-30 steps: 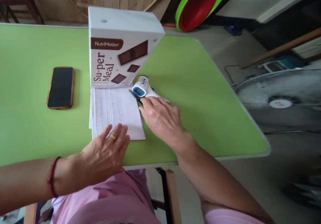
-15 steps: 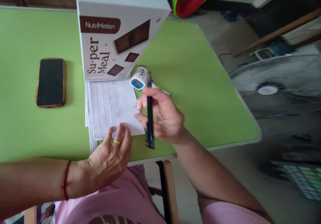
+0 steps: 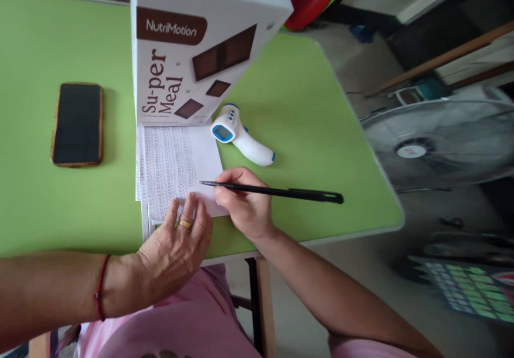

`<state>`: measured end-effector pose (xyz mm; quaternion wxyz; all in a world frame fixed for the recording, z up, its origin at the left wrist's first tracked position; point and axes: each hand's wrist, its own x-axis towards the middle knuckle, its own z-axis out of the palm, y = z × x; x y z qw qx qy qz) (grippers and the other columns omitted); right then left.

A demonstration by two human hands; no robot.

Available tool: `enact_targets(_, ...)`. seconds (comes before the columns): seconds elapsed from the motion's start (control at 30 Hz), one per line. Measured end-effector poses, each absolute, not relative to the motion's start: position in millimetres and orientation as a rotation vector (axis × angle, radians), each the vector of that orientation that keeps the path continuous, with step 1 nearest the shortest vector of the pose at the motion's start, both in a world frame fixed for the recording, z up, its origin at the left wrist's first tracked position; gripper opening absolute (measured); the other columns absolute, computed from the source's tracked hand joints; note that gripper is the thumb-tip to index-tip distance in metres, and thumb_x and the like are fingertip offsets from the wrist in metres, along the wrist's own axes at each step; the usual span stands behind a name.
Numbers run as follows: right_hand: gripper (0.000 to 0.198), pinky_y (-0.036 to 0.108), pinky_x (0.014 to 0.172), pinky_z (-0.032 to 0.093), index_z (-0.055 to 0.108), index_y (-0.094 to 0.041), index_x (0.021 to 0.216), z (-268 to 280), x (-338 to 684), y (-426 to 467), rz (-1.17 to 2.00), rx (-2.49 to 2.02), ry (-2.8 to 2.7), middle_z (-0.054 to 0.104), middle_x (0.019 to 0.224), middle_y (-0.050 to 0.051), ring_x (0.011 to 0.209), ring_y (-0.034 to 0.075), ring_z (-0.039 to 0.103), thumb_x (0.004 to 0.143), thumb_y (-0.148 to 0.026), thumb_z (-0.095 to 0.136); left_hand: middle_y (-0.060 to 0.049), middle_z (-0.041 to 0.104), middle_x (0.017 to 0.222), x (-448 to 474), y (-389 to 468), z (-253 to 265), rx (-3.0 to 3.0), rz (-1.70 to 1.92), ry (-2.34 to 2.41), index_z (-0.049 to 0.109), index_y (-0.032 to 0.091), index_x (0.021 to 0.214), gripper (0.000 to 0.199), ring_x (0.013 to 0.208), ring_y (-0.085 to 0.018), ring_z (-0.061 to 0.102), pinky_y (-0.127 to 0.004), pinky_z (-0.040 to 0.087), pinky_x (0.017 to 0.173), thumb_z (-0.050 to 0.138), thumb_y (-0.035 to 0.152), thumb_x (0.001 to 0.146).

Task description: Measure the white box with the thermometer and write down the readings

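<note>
Green tabletop [image 3: 313, 117] bears paper [image 3: 204, 154], with left hand [image 3: 172, 248] laid flat on its near edge and right hand [image 3: 249, 208] pinching a pen [image 3: 297, 192].

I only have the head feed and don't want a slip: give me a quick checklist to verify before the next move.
1. Pen gripped in the right hand: ok.
2. Left hand at the paper: ok, fingers over its near part.
3. Pen tip touching the paper: cannot tell.
4. Paper squarely stacked: not ok, left edges are staggered.
5. Thermometer clear of the right hand: ok, they are apart.
6. Box off the paper: cannot tell.
</note>
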<state>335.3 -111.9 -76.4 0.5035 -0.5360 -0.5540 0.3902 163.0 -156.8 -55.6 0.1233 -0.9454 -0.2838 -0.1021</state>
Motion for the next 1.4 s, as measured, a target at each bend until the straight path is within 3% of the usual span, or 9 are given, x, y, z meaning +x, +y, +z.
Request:
enact_targets(0.37, 0.012, 0.024, 0.053, 0.047, 0.051, -0.023, 0.076, -77.5, 336.0, -115.3, 0.544, -1.256, -1.746, 0.058, 0.061, -0.006, 0.051, 0.01, 0.052, 0.083, -0.023, 0.061, -0.019, 0.062, 0.135, 163.6, -156.5, -52.5, -2.74, -0.184, -0.81, 0.061, 0.004, 0.132, 0.05, 0.127, -0.032, 0.058, -0.044, 0.053, 0.099, 0.036, 0.016, 0.09)
enact_targets(1.4, 0.014, 0.019, 0.051, 0.046, 0.051, -0.023, 0.076, -77.2, 335.0, -114.3, 0.512, -1.157, -1.866, 0.054, 0.06, -0.007, 0.051, 0.007, 0.051, 0.085, -0.018, 0.061, -0.022, 0.064, 0.13, 164.5, -156.9, -58.4, -2.762, -0.278, -0.787, 0.061, -0.001, 0.129, 0.05, 0.123, -0.037, 0.06, -0.048, 0.055, 0.096, 0.04, 0.014, 0.087)
